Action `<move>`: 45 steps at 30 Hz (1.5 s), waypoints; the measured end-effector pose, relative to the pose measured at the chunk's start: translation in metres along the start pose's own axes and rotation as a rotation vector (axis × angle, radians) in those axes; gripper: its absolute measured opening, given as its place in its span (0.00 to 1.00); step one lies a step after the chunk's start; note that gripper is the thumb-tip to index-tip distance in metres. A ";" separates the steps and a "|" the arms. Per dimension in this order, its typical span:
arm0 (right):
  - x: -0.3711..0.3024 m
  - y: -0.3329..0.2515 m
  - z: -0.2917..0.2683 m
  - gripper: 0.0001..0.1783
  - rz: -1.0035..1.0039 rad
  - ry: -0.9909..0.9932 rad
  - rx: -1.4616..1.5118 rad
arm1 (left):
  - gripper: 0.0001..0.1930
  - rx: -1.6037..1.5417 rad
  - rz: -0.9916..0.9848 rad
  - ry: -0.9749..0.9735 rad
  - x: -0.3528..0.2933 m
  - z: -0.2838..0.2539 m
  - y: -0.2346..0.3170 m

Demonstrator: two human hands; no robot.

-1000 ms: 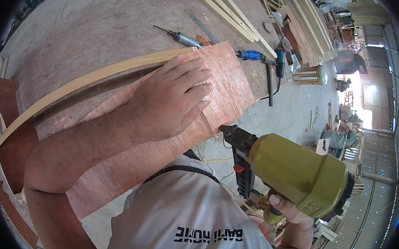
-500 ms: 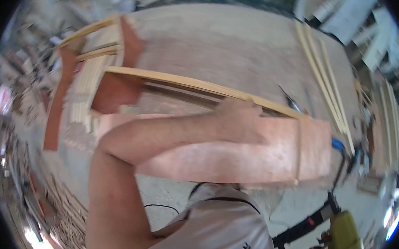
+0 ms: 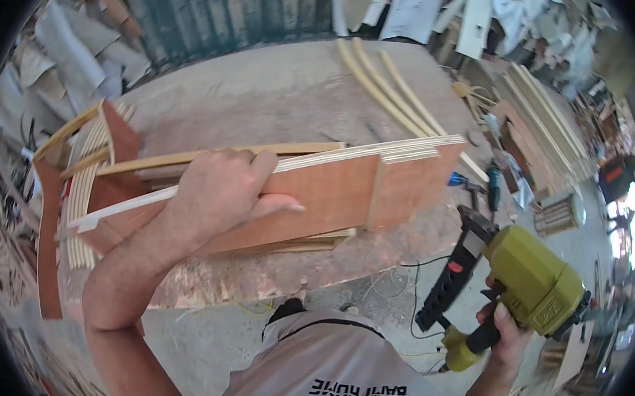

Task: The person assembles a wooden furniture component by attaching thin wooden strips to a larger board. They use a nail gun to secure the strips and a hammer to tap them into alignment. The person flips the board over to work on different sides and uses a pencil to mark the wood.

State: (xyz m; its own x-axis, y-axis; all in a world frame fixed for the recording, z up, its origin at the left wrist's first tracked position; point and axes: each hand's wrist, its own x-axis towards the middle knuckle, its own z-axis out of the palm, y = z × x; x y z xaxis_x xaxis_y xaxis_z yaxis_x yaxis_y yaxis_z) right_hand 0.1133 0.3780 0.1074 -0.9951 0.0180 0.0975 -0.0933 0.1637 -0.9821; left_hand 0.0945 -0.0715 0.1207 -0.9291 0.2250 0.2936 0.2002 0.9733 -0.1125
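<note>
The reddish plywood panel (image 3: 325,198) is in my left hand (image 3: 218,195): those fingers are closed over its upper long edge, the thumb along the face toward me, the fingertips hidden behind. It is tipped up on edge above the table (image 3: 268,274), its long axis running from my left to my right, the right end higher in my view and farther from me. My left hand is the nearer one, left of the panel's middle, so most of its length reaches rightward from my grip. My right fingers are wrapped round the handle of an olive-green nail gun (image 3: 536,276), its nose just beside the panel's right end, apparently not touching; whether the trigger is pressed, I cannot tell. Behind the panel runs a pale wooden rail (image 3: 299,149); left of it stands a reddish-brown curved frame (image 3: 50,231) with slats (image 3: 83,182) inside. Well right of the panel is a round slatted drum (image 3: 559,211); its contents I cannot make out.
</note>
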 end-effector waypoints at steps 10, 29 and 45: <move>-0.023 0.025 -0.003 0.22 -0.097 0.002 -0.193 | 0.32 0.031 0.041 0.012 0.007 0.015 0.015; 0.011 -0.024 0.045 0.20 0.003 -0.156 -0.219 | 0.29 0.026 -0.016 -0.063 0.004 0.012 0.021; 0.010 -0.066 0.058 0.27 0.001 -0.078 -0.163 | 0.29 -0.031 0.001 0.046 0.002 0.020 0.017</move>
State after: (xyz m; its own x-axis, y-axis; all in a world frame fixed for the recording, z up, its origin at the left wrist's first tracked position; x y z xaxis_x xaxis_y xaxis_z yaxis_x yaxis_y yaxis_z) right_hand 0.1079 0.3104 0.1637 -0.9954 -0.0571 0.0776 -0.0919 0.3220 -0.9423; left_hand 0.0898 -0.0553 0.1004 -0.9138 0.2270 0.3369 0.2111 0.9739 -0.0838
